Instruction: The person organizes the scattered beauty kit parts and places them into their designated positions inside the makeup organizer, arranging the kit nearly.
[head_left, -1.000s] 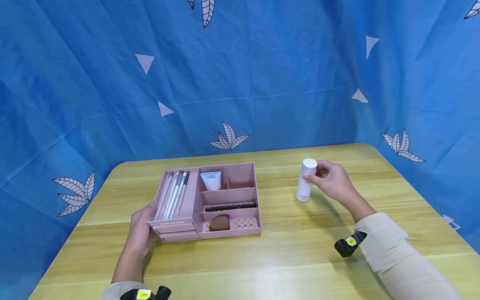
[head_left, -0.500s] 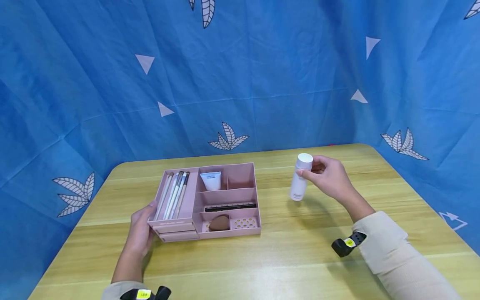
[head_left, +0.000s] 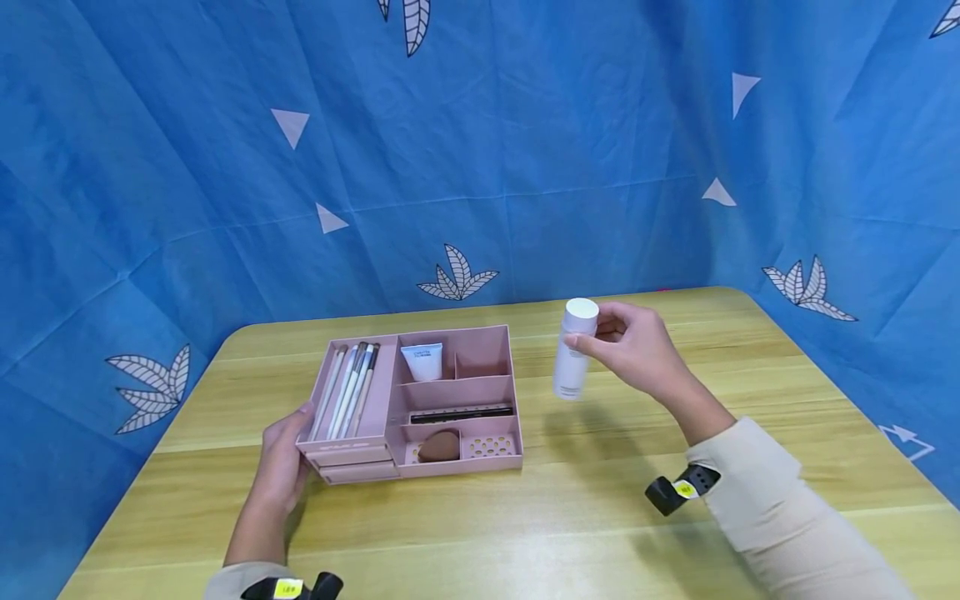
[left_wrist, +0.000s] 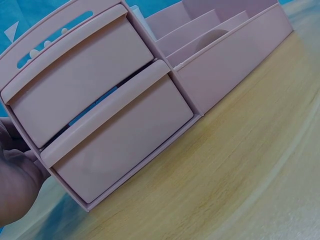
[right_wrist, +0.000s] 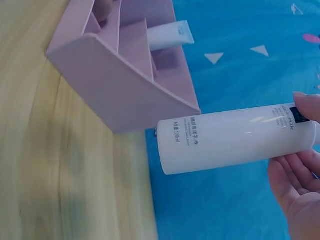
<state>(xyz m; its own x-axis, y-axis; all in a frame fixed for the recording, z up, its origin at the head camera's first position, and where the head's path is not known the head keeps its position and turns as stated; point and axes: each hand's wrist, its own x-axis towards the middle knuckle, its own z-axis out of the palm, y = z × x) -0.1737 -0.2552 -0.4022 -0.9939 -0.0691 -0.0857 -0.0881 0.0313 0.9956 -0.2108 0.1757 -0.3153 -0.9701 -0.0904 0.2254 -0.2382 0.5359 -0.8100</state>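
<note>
A white lotion bottle [head_left: 572, 367] is in my right hand [head_left: 637, 350], thumb and fingers pinching it just below the cap. Slightly tilted, the bottle hangs above the table, right of a pink makeup organizer [head_left: 491, 329]. Printed text and "120ml" show on the bottle [right_wrist: 225, 142] in the right wrist view. My left hand [head_left: 281, 458] holds the organizer by its left side near the front corner; most of its fingers are hidden. Inside the organizer are several makeup brushes [head_left: 352, 392], a small white tube [head_left: 423, 362], a black pen-like stick [head_left: 461, 413] and a brown makeup sponge [head_left: 440, 447].
Two drawer fronts [left_wrist: 120, 135] of the organizer face the left wrist camera, both pushed in. The wooden table [head_left: 570, 517] stretches beyond the organizer on every side. Behind it hangs a blue patterned cloth [head_left: 570, 167].
My right hand has lifted the lotion bottle and carried it leftward, closer to the organizer. The left hand and the organizer have stayed in place.
</note>
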